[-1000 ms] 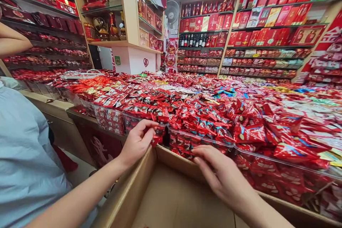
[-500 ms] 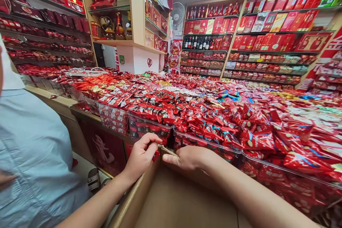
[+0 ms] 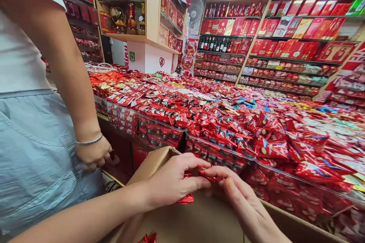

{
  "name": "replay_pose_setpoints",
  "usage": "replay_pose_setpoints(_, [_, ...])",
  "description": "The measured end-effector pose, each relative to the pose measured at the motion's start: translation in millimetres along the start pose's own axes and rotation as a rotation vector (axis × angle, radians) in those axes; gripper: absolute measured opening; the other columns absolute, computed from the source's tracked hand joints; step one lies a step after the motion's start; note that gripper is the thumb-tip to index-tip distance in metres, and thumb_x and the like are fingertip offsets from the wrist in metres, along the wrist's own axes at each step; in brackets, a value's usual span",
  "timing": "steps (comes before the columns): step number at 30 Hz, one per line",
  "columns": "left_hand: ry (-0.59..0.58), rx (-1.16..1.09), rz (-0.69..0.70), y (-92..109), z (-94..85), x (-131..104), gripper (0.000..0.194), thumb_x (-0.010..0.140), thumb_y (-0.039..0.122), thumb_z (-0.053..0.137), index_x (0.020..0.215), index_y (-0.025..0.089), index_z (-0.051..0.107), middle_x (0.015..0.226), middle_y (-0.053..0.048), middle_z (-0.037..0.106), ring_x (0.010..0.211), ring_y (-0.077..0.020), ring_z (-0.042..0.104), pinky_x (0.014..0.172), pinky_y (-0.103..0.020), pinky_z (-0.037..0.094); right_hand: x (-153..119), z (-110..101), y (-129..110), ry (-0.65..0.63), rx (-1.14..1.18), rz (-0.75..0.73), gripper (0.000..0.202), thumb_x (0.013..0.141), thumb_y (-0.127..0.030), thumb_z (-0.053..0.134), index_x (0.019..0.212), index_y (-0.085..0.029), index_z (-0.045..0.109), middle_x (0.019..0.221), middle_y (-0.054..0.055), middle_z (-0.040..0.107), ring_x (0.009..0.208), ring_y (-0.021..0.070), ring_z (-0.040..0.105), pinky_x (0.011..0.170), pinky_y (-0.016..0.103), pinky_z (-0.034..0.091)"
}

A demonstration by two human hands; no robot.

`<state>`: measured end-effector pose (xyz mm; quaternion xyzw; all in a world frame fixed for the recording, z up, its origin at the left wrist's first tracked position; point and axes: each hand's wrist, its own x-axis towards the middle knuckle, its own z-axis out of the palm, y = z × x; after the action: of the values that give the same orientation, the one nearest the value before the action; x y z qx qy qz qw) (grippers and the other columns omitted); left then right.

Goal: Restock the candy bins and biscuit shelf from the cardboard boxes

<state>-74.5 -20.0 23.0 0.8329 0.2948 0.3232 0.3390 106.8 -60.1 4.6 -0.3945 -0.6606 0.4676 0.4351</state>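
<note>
My left hand (image 3: 182, 178) is closed on a red wrapped candy (image 3: 186, 198), whose end sticks out below the fingers. Close beside it, my right hand (image 3: 239, 193) pinches another bit of red wrapper (image 3: 209, 175) between thumb and fingers. Both hands are over an open cardboard box (image 3: 159, 159). Inside the box, at the bottom edge of the view, lies a red wrapped piece (image 3: 148, 238).
Clear bins (image 3: 161, 133) heaped with red wrapped candies (image 3: 228, 125) stand just beyond the box. On the left is a person (image 3: 37, 140) in light blue trousers, one hand hanging near the box. Shelves (image 3: 242, 38) of red packages line the back.
My hands have moved right from the box's far corner, and red wrappers now show between them. The person on the left has come closer. A red piece now shows in the box.
</note>
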Motion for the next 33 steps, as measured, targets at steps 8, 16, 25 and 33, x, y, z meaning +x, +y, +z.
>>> replay_pose_setpoints(8, [-0.102, 0.281, 0.268, 7.3, 12.7, 2.8, 0.023, 0.087, 0.025, 0.042, 0.096, 0.019, 0.062, 0.081, -0.004, 0.054, 0.077, -0.0125, 0.049, 0.071, -0.021, 0.04, -23.4, 13.3, 17.3, 0.371, 0.238, -0.086, 0.028, 0.072, -0.034, 0.062, 0.099, -0.03, 0.059, 0.069, -0.002, 0.061, 0.059, 0.0108, 0.057, 0.059, 0.024, 0.05])
replay_pose_setpoints(16, [-0.132, 0.128, 0.264, 4.1, 27.6, 0.4, 0.023, 0.088, 0.02, 0.04, 0.091, 0.022, 0.063, 0.078, -0.001, 0.061, 0.074, -0.011, 0.052, 0.077, -0.023, 0.039, -35.6, 15.6, 37.4, 0.356, 0.459, -0.027, 0.022, 0.076, -0.035, 0.058, 0.095, -0.027, 0.061, 0.072, 0.001, 0.066, 0.064, 0.0119, 0.06, 0.063, 0.024, 0.05])
replay_pose_setpoints(25, [-0.085, -0.354, -0.278, 11.4, 41.1, -2.4, 0.024, 0.081, 0.033, 0.052, 0.097, 0.018, 0.061, 0.09, -0.004, 0.063, 0.079, -0.0133, 0.055, 0.071, -0.023, 0.043, -38.2, 11.0, 54.5, 0.284, 0.421, -0.081, 0.03, 0.072, -0.019, 0.064, 0.098, -0.028, 0.053, 0.101, 0.003, 0.061, 0.089, 0.0132, 0.06, 0.078, 0.023, 0.049])
replay_pose_setpoints(33, [-0.107, -0.355, -0.275, 8.0, 37.3, -4.1, 0.02, 0.076, 0.028, 0.057, 0.092, 0.016, 0.06, 0.072, 0.001, 0.056, 0.065, -0.0077, 0.046, 0.061, -0.019, 0.037, -35.6, 7.3, 35.0, 0.311, 0.683, 0.226, 0.014, 0.06, -0.025, 0.074, 0.065, -0.018, 0.063, 0.063, 0.002, 0.067, 0.056, 0.0103, 0.06, 0.057, 0.02, 0.049])
